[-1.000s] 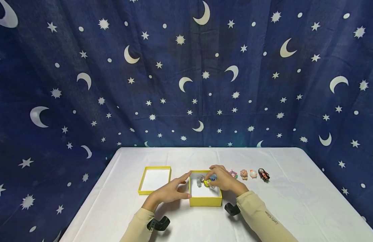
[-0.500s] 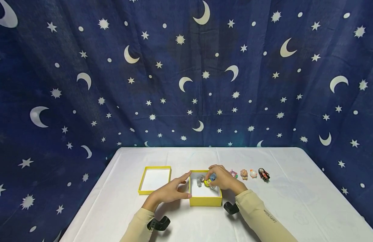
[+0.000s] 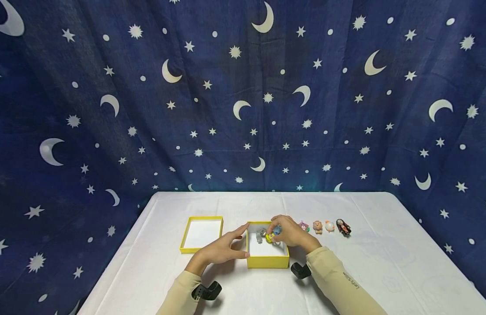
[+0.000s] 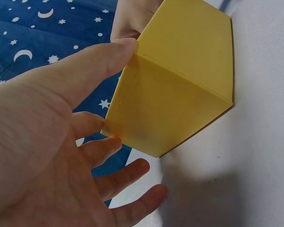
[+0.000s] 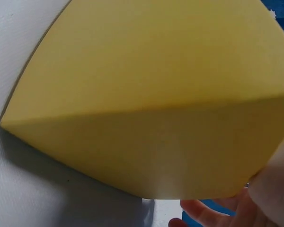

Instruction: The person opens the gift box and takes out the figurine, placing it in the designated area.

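Note:
An open yellow box (image 3: 267, 262) with a white inside stands on the table. My left hand (image 3: 221, 250) holds its left side, thumb at the near corner and fingertips at the far one; the left wrist view shows thumb and fingers on the yellow wall (image 4: 161, 104). Inside the box my right hand (image 3: 290, 232) pinches a small yellow toy figure (image 3: 269, 238) in its fingertips. A grey figure (image 3: 260, 236) lies to its left and a blue one (image 3: 277, 230) is partly hidden behind the fingers. From the right wrist, the box walls (image 5: 146, 146) hide the fingertips' work.
Left of the box lies its yellow-rimmed lid (image 3: 201, 235), white inside up. A row of toy figures runs to the right: a purple-pink one (image 3: 304, 226), a brown one (image 3: 317, 226), a white-orange one (image 3: 330, 226) and a dark-haired doll (image 3: 343, 227). A star-patterned curtain (image 3: 211, 109) hangs behind.
My right hand and forearm have shifted very slightly left, with the yellow figure still in the box. The left hand and box look unmoved.

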